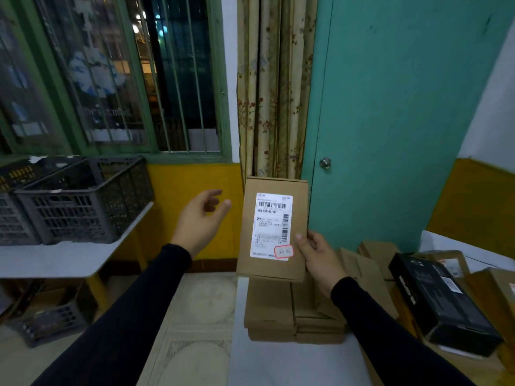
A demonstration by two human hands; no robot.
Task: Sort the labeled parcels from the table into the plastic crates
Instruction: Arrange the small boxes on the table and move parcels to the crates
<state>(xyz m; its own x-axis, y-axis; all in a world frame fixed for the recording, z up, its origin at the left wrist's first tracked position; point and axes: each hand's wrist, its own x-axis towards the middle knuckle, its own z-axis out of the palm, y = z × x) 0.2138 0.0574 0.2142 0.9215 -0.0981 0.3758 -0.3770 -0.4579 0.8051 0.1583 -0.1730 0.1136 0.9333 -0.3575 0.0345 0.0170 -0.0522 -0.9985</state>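
1. two dark plastic crates (83, 201) sit side by side on the left counter (55, 260); their contents cannot be told.
2. a third crate (47, 321) lies on the floor under that counter.
3. the right hand (317, 257) pinches one labeled parcel (274, 229) at its lower right corner, held upright above two stacks of brown boxes (292, 310).
4. the left hand (202, 218) hovers left of the parcel, fingers loosely spread, touching nothing.
5. one black box (440, 302) lies right of the stacks.

Labeled brown parcel (274, 229) held upright, dark crates (83, 201) left

Long black sleeves (133, 302), bare hands (199, 220)
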